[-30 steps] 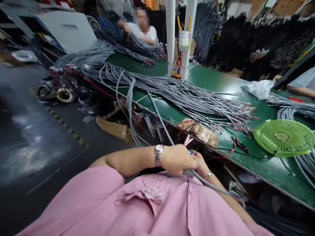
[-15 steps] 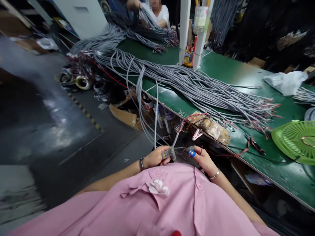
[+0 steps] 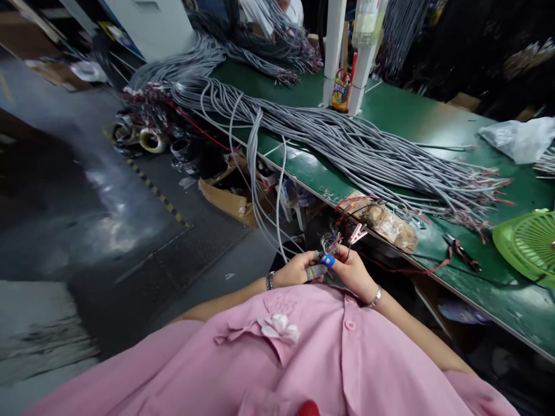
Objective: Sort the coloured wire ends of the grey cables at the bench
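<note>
In the head view my left hand (image 3: 297,271) pinches the end of a grey cable (image 3: 278,199), low in front of my body. Grey covers sit on some of its fingers. My right hand (image 3: 354,276) meets it, a blue wrap on the thumb, fingers closed on the thin coloured wires (image 3: 333,240) that fan out of the cable end. The fingertips hide exactly which strands are gripped. Just above the right hand is a pink clip (image 3: 358,233) at the bench edge, beside a taped brown block (image 3: 384,222).
A long bundle of grey cables (image 3: 329,138) lies along the green bench (image 3: 403,110). Pliers (image 3: 463,253) and a green fan (image 3: 531,245) are at the right. Under the bench edge stands a torn cardboard box (image 3: 228,199). A co-worker's white sleeve (image 3: 295,11) shows at the back.
My hands were apart with thin wires stretched between them; now they have come together at the cable end. The wire fan has shifted closer to my fingers. The view has moved slightly.
</note>
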A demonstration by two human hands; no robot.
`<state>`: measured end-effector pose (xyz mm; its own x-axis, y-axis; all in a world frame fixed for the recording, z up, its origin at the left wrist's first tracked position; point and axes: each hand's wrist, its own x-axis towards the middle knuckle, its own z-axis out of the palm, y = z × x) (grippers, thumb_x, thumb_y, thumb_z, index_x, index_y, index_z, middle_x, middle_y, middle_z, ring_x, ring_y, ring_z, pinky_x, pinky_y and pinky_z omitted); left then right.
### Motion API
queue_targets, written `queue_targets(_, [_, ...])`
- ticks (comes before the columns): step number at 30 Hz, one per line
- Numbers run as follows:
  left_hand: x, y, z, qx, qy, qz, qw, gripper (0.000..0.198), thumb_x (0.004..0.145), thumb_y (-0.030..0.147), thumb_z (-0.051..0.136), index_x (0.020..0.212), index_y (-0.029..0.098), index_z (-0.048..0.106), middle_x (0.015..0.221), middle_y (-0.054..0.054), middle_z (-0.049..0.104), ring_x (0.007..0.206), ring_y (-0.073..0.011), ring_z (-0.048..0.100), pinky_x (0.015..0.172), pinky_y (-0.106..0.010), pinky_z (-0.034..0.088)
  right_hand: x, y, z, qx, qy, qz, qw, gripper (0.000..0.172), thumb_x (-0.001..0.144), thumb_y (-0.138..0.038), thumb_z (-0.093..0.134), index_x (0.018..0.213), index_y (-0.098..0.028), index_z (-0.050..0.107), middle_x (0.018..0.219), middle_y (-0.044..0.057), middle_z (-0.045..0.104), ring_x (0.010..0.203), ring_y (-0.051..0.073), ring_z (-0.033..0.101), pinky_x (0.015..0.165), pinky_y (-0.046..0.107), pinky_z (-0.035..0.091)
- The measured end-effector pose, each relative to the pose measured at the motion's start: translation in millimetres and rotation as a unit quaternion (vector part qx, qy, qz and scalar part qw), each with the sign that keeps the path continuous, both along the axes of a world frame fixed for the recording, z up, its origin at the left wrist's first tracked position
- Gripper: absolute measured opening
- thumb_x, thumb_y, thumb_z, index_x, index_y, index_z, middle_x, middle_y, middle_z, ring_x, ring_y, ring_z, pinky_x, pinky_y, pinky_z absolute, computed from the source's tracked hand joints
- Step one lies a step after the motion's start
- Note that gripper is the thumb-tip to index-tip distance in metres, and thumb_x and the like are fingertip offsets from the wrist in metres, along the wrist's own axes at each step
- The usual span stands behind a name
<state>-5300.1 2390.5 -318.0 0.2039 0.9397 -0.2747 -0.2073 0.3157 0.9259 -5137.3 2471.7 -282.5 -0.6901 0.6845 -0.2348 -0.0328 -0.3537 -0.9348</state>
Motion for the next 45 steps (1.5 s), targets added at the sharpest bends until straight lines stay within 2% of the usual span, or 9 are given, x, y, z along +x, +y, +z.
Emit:
queue_targets(6, [10.9,9.5,-7.5,-0.045,-0.143,0.034,0.988,0.048,0.069,0.056,0.077,0.079,0.014,0.054,0.051,0.004,0.055,0.036,-0.0059,0.046,0.036,-0.016,0.030,8.7,-3.8,0.5,-0.038,0.016,-0.070,0.997,0.027,0.071,-0.034,0.081,0.089,-0.018,0.069,0.076,0.000,0.068,0.060,0.008,0.053,0.058,0.021,0.043])
queue_targets(12, [4.2,1.5,-24.9,-0.083,-0.202,0.024,0.976,0.052,0.067,0.057,0.078,0.086,0.014,0.056,0.051,0.003,0.058,0.035,-0.0078,0.049,0.036,-0.017,0.033,-2.3,-8.1,3.4,-0.128,0.029,-0.125,0.983,0.030,0.070,-0.034,0.081,0.091,-0.017,0.069,0.064,-0.002,0.061,0.044,0.002,0.026,0.038,0.018,0.015])
queue_targets(15, [2.0,-3.8,-29.8,-0.092,-0.185,0.012,0.978,0.049,0.067,0.053,0.079,0.085,0.014,0.057,0.053,0.002,0.059,0.037,-0.0076,0.050,0.037,-0.016,0.034,-9.3,-9.6,5.0,-0.140,0.047,-0.135,0.980,0.028,0.069,-0.031,0.081,0.090,-0.017,0.067,0.057,-0.005,0.053,0.043,0.002,0.023,0.037,0.018,0.011])
queue_targets(20, [3.0,-4.6,-23.6,-0.062,-0.173,0.030,0.982,0.041,0.072,0.045,0.079,0.090,0.013,0.061,0.066,-0.003,0.065,0.054,-0.0103,0.061,0.050,-0.018,0.042,-12.1,-12.0,5.1,-0.125,0.041,-0.159,0.978,0.029,0.067,-0.024,0.081,0.089,-0.017,0.064,0.054,-0.007,0.050,0.041,0.003,0.024,0.035,0.018,0.014])
queue_targets(24, [5.9,2.8,-13.3,-0.016,-0.202,0.098,0.974,0.040,0.069,0.036,0.083,0.094,0.012,0.065,0.083,-0.006,0.069,0.070,-0.0127,0.064,0.067,-0.023,0.049,-8.4,-13.6,2.4,-0.111,0.019,-0.176,0.978,0.034,0.064,-0.022,0.082,0.089,-0.018,0.059,0.063,-0.006,0.058,0.042,0.002,0.033,0.036,0.017,0.020])
queue_targets(27, [9.1,8.5,-8.6,-0.003,-0.190,0.107,0.976,0.041,0.067,0.033,0.085,0.096,0.011,0.066,0.087,-0.006,0.070,0.079,-0.0151,0.065,0.077,-0.028,0.051,-4.7,-12.2,-0.6,-0.086,0.009,-0.182,0.980,0.038,0.065,-0.023,0.081,0.095,-0.018,0.059,0.073,-0.003,0.064,0.046,0.003,0.040,0.039,0.017,0.026])
queue_targets(33, [15.5,15.5,-5.9,0.002,-0.135,0.155,0.979,0.039,0.060,0.029,0.089,0.087,0.010,0.068,0.079,-0.003,0.070,0.074,-0.0133,0.063,0.074,-0.027,0.051,-1.7,-8.8,-7.4,-0.053,-0.003,-0.188,0.981,0.040,0.066,-0.025,0.081,0.099,-0.019,0.058,0.075,-0.002,0.065,0.049,0.005,0.042,0.043,0.019,0.031])
queue_targets(40, [14.8,16.3,-11.8,-0.034,-0.284,0.203,0.936,0.031,0.067,0.024,0.084,0.090,0.013,0.066,0.071,-0.002,0.068,0.053,-0.0092,0.061,0.041,-0.015,0.031,-2.9,-8.5,-8.5,-0.133,0.018,-0.172,0.976,0.025,0.070,-0.024,0.076,0.090,-0.017,0.062,0.059,-0.007,0.048,0.045,0.003,0.028,0.038,0.017,0.015])
queue_targets(45, [7.1,14.1,-15.0,-0.065,-0.399,0.200,0.892,0.017,0.077,0.018,0.069,0.092,0.018,0.060,0.094,-0.005,0.073,0.077,-0.0177,0.072,0.058,-0.022,0.050,-1.7,-6.4,-10.2,-0.212,0.054,-0.164,0.962,0.021,0.066,-0.015,0.074,0.084,-0.016,0.063,0.058,-0.006,0.046,0.046,0.003,0.031,0.037,0.014,0.017])
